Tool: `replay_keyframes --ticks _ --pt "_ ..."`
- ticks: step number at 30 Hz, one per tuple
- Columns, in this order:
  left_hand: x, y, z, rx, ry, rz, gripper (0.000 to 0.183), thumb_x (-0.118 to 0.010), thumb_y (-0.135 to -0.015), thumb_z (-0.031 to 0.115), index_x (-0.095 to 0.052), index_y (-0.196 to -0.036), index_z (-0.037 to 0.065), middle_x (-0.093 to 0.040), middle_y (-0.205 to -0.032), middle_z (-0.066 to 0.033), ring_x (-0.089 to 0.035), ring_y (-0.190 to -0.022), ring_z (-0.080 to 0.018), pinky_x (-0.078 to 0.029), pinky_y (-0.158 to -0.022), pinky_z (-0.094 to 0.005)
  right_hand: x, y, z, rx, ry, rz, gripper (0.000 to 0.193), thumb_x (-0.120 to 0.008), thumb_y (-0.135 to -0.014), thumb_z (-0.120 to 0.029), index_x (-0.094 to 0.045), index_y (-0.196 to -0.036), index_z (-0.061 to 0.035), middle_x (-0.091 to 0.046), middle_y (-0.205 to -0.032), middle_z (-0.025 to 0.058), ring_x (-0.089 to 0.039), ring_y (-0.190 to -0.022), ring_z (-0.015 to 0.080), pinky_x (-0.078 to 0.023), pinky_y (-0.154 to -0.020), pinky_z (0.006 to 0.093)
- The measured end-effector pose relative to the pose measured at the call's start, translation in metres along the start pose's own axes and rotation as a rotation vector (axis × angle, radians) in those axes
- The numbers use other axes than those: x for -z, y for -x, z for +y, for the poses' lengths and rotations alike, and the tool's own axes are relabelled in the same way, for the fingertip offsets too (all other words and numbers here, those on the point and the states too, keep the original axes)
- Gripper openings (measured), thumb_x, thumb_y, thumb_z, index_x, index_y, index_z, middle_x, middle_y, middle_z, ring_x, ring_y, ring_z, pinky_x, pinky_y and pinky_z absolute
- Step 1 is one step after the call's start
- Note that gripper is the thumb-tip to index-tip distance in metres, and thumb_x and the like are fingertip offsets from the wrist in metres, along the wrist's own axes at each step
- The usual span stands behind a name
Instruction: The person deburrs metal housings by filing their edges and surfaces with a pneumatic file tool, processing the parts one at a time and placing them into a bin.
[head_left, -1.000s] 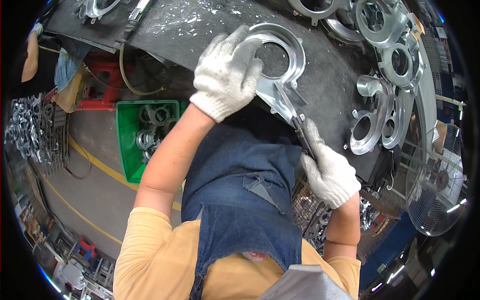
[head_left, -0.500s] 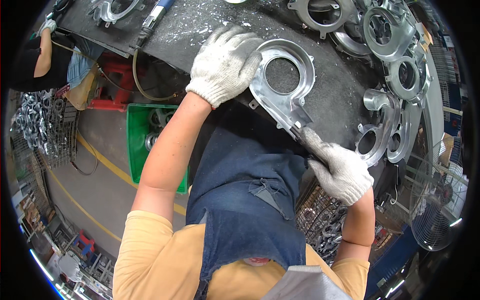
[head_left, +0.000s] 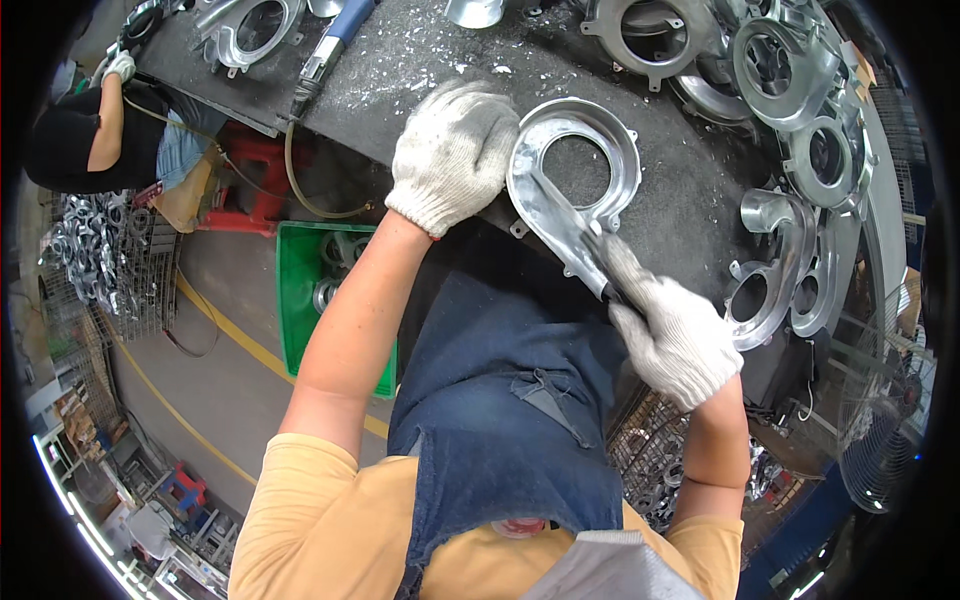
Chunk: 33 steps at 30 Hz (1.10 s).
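A shiny snail-shaped metal housing (head_left: 622,150), with a round hole through it and small lugs at its edge, lies on the dark workbench before me. My left hand (head_left: 455,150), in a white knit glove, is closed at the housing's left rim, its fingers curled and partly hidden. My right hand (head_left: 675,325), in a matching glove, grips a slim grey tool that looks like a flat file (head_left: 562,205). The tool lies slantwise along the housing's channel, between the round hole and the lower-left wall. Fingers cover part of its grip.
Similar metal housings (head_left: 785,75) are heaped at the right, with curved ones (head_left: 775,290) nearer. A blue-handled power tool (head_left: 335,50) with a hose lies at the far left, amid metal chips. A green bin (head_left: 290,300) stands below the bench; a co-worker (head_left: 95,140) is beyond it.
My right hand has brought the tool further up and left along the housing's channel. The left hand's fingers have curled in more. The whole view has shifted slightly.
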<state>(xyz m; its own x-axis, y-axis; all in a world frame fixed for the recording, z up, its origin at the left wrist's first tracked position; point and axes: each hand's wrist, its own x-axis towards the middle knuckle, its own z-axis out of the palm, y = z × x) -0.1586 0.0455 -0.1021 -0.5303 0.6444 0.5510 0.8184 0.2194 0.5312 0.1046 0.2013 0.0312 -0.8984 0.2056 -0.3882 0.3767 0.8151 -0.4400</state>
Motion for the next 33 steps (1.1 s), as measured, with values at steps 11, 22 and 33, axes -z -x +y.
replay_keyframes --ticks 11,22,33 --pt "-0.003 0.003 -0.002 -0.025 0.003 0.033 0.012 -0.073 -0.093 0.016 -0.079 -0.098 0.007 -0.081 -0.108 -0.0131 -0.075 -0.11 -0.0378 -0.056 -0.106 -0.0498 0.008 -0.015 -0.01 -0.062 -0.014 -0.053 0.049 -0.07 -0.102 -0.023 -0.065 -0.152 -0.0208 -0.075 -0.104 0.0241 -0.074 -0.095 0.0474 -0.059 -0.085 0.0536" --pt "0.002 0.003 -0.003 -0.03 0.01 0.032 0.012 -0.074 -0.094 0.015 -0.08 -0.099 0.005 -0.082 -0.106 -0.0146 -0.076 -0.113 -0.0383 -0.056 -0.109 -0.0511 0.026 -0.036 -0.009 -0.004 0.016 -0.009 0.055 -0.062 -0.106 -0.023 -0.057 -0.16 -0.0189 -0.077 -0.109 0.0242 -0.074 -0.1 0.0479 -0.059 -0.089 0.0542" --pt "0.0 0.003 -0.002 -0.033 0.03 0.021 0.011 -0.077 -0.092 0.015 -0.081 -0.098 0.006 -0.082 -0.103 -0.0127 -0.077 -0.111 -0.0374 -0.056 -0.109 -0.0502 0.025 -0.033 0.0 -0.065 -0.012 -0.005 0.058 -0.064 -0.105 -0.024 -0.056 -0.162 -0.0221 -0.077 -0.122 0.0254 -0.073 -0.112 0.0479 -0.059 -0.096 0.053"
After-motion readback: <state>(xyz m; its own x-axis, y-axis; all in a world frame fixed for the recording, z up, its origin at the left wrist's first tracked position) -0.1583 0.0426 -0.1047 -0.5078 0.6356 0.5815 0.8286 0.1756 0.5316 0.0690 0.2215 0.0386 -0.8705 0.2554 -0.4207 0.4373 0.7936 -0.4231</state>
